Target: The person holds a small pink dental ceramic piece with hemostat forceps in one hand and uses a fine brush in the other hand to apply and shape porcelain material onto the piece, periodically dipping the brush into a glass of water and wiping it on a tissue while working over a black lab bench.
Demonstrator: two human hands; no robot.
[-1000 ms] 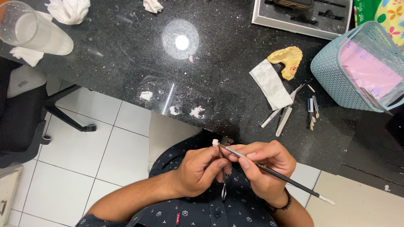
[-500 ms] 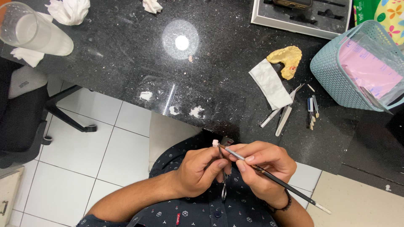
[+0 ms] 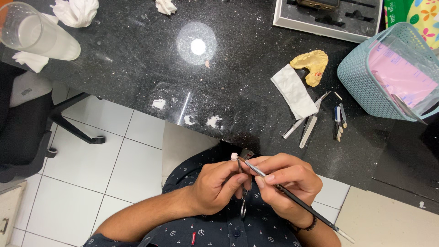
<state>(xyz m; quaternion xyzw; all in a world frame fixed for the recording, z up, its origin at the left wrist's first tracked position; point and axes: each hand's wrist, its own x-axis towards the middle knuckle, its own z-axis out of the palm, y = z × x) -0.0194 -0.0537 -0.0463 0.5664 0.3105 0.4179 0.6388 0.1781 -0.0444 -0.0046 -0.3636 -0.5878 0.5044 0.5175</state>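
Head view: my left hand (image 3: pixel 215 187) is gripping a metal forceps-like tool (image 3: pixel 242 201), grip closed around it, a small whitish piece (image 3: pixel 234 156) sitting at its upper tip. My right hand (image 3: pixel 286 183) is pinching a thin dark brush (image 3: pixel 292 199), its tip touching that piece. All this is hovering over my lap, just below the black counter (image 3: pixel 137 59) edge.

We've got a thin black brush (image 3: pixel 292 201) running diagonally from centre frame down to the lower right, metal ferrule up top, pale end at the bottom. Its tip meets a tiny whitish piece (image 3: pixel 234 156), looks tooth-sized, gripped in slim metal forceps (image 3: pixel 243 192) that hang straight down, low centre of frame.
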